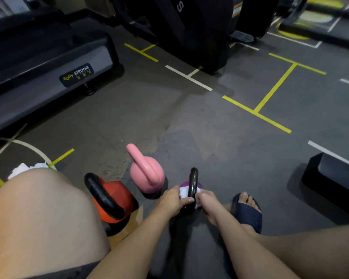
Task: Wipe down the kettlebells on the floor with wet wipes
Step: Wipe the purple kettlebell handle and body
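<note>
Three kettlebells on the grey gym floor (189,127), counted: one purple kettlebell with a glossy black handle (193,182), one all-pink kettlebell (147,174), and one orange kettlebell with a thick black handle (113,196). The purple one sits at about 6 o'clock in the view, right between both hands. The left hand (173,202) has its fingers wrapped round the near end of the handle, thumb lying against it. The right hand (207,204) is curled on the other side, bunching a white wet wipe (183,192) against the bell, and the wipe pokes out on both sides of the handle. Pink is at 10 o'clock from purple, orange at 9. Some crumpled white wipes (22,170) lie out at 9 o'clock behind the knee; pack or loose, can't tell.
</note>
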{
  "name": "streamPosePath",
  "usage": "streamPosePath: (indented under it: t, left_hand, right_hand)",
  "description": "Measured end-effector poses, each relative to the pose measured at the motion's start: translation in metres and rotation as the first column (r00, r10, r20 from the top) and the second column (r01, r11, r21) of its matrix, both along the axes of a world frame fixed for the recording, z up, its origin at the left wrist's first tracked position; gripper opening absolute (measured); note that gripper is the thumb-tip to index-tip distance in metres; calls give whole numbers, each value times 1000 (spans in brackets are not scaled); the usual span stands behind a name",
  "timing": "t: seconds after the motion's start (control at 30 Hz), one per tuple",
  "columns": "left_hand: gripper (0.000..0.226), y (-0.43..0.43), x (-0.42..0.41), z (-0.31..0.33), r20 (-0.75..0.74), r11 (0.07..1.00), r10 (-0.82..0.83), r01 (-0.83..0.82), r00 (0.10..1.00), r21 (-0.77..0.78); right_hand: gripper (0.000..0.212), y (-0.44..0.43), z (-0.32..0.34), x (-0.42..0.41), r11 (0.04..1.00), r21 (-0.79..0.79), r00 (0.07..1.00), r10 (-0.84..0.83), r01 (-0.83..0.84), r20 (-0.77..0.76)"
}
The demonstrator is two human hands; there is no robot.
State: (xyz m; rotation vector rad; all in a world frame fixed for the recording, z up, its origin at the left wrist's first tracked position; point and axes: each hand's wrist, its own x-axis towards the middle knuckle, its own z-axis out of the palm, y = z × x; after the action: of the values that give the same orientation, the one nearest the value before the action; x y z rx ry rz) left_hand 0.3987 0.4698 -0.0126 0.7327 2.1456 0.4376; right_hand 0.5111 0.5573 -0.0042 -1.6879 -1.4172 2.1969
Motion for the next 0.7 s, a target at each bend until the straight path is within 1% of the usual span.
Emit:
streamPosePath:
  t: [0.1, 0.17, 0.2, 0.23, 0.27, 0.33, 0.4, 0.43, 0.57, 0.7]
  left_hand:
    - [61, -1, 2, -3, 35, 999, 32, -33, 999, 20]
    - [57, -3, 4, -5, 61, 996, 68, -71, 996, 45]
    - [54, -4, 5, -6, 67, 995, 83, -86, 994, 52]
    - [52, -4, 6, -6, 70, 994, 90, -94, 993, 55]
    - [51, -3, 6, -6, 72, 994, 89, -93, 993, 53]
    - [53, -2, 6, -3, 79, 995, 90, -93, 993, 37]
    - [55, -1, 6, -1, 90, 994, 100, -103, 991, 27]
    - [55, 0, 6, -1, 95, 994, 100, -103, 990, 30]
    - [53, 3, 7, -3, 121, 996, 79, -83, 990, 32]
    - [51, 8, 5, -6, 111, 997, 60, -65, 992, 45]
  right_hand:
    - [34, -1, -4, 2, 997, -49, 998, -55, 56, 24]
    - [33, 4, -4, 1, 988, -101, 993, -118, 119, 16]
    - [32, 8, -4, -1, 980, -134, 988, -151, 149, -7]
    - [25, 10, -2, -3, 970, -166, 982, -184, 176, -32]
    - [27, 12, -4, -5, 960, -191, 975, -215, 202, -48]
    - [59, 19, -15, -9, 945, -242, 960, -253, 219, -119]
    - [67, 24, -17, -14, 929, -305, 939, -279, 210, -202]
    - [69, 28, -16, -16, 916, -334, 927, -304, 222, -218]
    - [67, 46, -11, -21, 857, -426, 887, -407, 288, -220]
    - [52, 58, -10, -25, 840, -439, 881, -434, 319, -191]
